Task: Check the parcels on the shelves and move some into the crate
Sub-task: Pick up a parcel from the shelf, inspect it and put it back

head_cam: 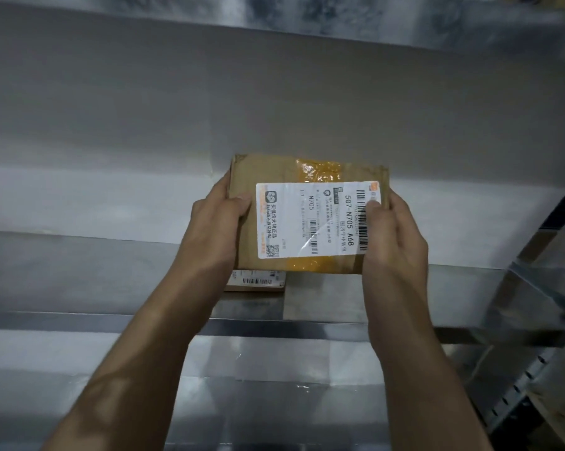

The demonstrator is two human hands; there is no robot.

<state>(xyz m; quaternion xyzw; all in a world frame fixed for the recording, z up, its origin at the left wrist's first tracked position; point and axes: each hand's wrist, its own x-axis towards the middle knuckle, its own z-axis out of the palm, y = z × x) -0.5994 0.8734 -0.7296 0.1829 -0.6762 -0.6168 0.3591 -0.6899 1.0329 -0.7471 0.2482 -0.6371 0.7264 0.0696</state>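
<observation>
A brown cardboard parcel (307, 177) with yellow tape and a white shipping label facing me is held up above the metal shelf (79, 271). My left hand (216, 222) grips its left edge, thumb on the front. My right hand (393, 242) grips its right edge, thumb pressed on the label's barcode. Beneath it a second flat parcel (258, 281) with a barcode label lies on the shelf, mostly hidden. No crate is in view.
A grey wall (274, 102) backs the shelf and another shelf board (307, 14) runs overhead. A perforated metal upright (515, 388) stands at the right. A lower shelf (274, 402) lies under the front rail (274, 327).
</observation>
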